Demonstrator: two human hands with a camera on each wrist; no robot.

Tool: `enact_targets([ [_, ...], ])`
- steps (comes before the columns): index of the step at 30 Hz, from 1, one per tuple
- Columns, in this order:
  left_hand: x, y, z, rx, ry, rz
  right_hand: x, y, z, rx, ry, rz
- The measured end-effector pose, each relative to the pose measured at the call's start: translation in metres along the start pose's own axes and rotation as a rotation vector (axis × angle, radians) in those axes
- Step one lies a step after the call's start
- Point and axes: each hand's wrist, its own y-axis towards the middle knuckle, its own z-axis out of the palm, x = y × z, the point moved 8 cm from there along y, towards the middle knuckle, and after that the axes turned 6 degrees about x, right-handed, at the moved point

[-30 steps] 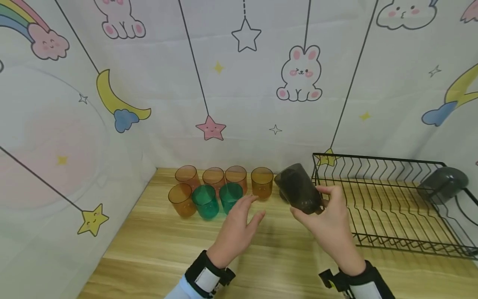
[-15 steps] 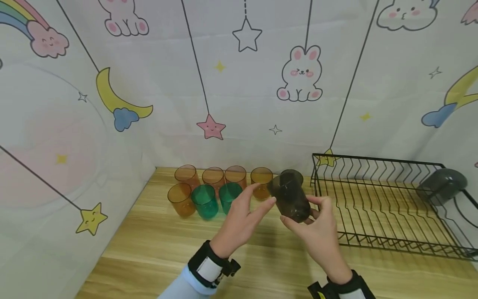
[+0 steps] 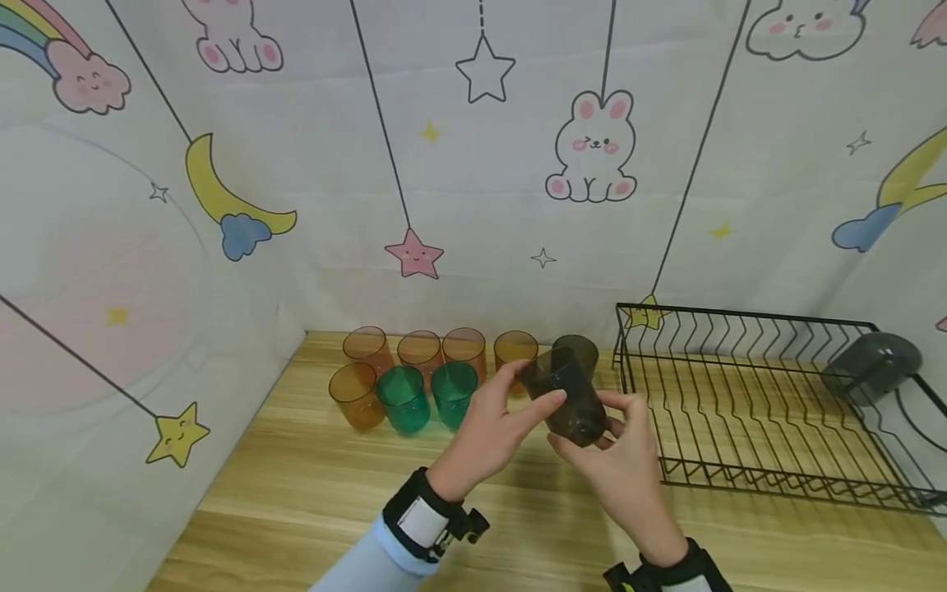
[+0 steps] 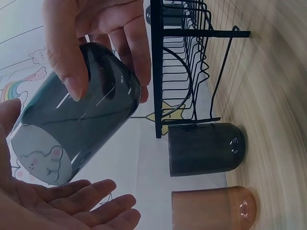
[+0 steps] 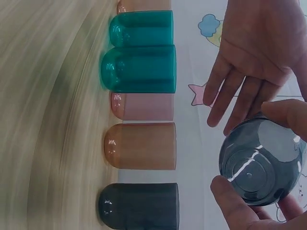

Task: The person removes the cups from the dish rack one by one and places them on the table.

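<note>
A translucent dark grey cup (image 3: pixel 573 407) is held tilted above the table, its base toward my right hand (image 3: pixel 621 477), whose thumb and fingers grip it near the base. My left hand (image 3: pixel 488 427) is at the mouth end, thumb and fingers spread around the rim. In the left wrist view, the left fingers stretch out below the cup's mouth, with a gap between. The cup's round base (image 5: pixel 249 172) faces the camera in the right wrist view. Behind it stands another dark grey cup (image 3: pixel 587 349).
Left of that cup stand amber cups (image 3: pixel 353 396), pinkish cups (image 3: pixel 464 347) and green cups (image 3: pixel 403 401), grouped near the patterned backdrop (image 3: pixel 488 189). A black wire dish rack (image 3: pixel 747 314) fills the right side, with a grey cup (image 3: pixel 876 367) at its far end.
My right hand has brought the grey cup left and toward me, away from the rack. My left hand has moved right to the cup's mouth. The grey cup behind has come into view.
</note>
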Motion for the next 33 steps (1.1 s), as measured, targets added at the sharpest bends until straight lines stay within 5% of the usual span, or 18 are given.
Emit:
enact_targets([
  [13, 0.001, 0.000, -0.002, -0.033, -0.012, 0.010, 0.038, -0.008, 0.005, 0.041, 0.015, 0.016],
  [23, -0.001, -0.002, -0.002, -0.055, -0.083, 0.070, -0.003, -0.001, 0.010, 0.048, -0.006, 0.004],
  [33, 0.000, -0.001, -0.002, -0.042, -0.132, 0.120, -0.005, -0.001, 0.015, 0.087, -0.009, -0.013],
])
